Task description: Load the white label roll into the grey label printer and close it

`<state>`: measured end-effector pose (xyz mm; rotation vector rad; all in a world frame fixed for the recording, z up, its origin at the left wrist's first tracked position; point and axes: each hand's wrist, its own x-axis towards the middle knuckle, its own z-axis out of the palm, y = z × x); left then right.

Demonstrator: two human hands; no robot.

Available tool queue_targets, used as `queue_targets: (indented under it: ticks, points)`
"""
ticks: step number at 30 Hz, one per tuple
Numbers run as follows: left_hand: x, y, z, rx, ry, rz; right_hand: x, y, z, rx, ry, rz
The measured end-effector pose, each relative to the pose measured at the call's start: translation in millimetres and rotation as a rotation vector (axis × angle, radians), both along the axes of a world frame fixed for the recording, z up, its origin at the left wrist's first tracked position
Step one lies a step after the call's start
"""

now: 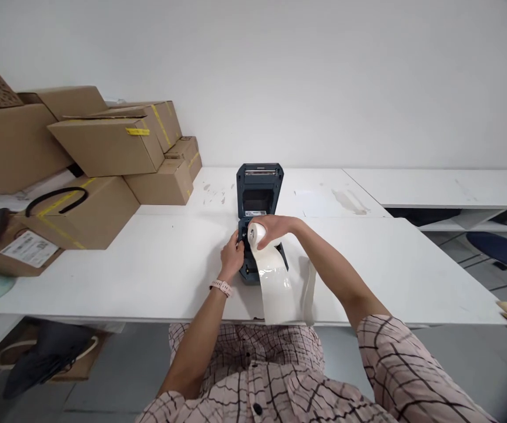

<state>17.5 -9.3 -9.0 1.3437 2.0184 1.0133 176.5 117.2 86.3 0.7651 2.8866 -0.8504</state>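
While the right hand [273, 226] closes over a white paper roll [261, 234], thumb in front and fingers over the top, the left hand [232, 255] is up against the near left edge of the open printer [249, 258]. Its fingers curl there, probably to steady the machine; whether they truly grip, I can't tell from here. The roll is right at the printer's open middle, its hollow end facing left, though I can't see whether it's seated. A loose paper strip [277, 294] runs from it towards the person, perhaps to keep the free end clear. The lid [257, 200] stands upright at the back, surely raised for access. There's a small label [255, 213] on it, too tiny to read. Left along the white table [147, 276], cardboard boxes [107, 144] pile up with yellow tape [137, 131]; one wears a printed shipping label [30, 248], its words illegible. No brand can be made out.
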Motion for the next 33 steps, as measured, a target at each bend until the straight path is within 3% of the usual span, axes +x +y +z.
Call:
queue_targets:
  ticks: [4, 9, 12, 16, 19, 21, 33]
  points:
    - [2, 0, 2.5, -0.005, 0.016, -0.016, -27, 10, -15.4, -0.025, -0.201, 0.057]
    - [1, 2, 0.9, 0.010, 0.024, -0.013, -27, 8, -32.4, 0.017, -0.238, 0.041]
    - [1, 1, -0.4, 0.024, -0.002, -0.017, -10, -19, -39.0, 0.197, -0.100, -0.021]
    - [0, -1, -3.0, 0.058, -0.044, -0.025, 22, -85, -62.7, 0.351, 0.154, -0.054]
    - [0, -1, -5.3, 0.073, -0.042, -0.022, 36, -131, -85.2, 0.427, 0.169, -0.131]
    - [0, 0, -6.7, 0.084, -0.050, -0.018, 37, -148, -94.9, 0.492, 0.162, -0.189]
    - [-1, 0, -10.3, 0.095, -0.137, -0.005, 30, -154, -110.3, 0.612, 0.155, -0.223]
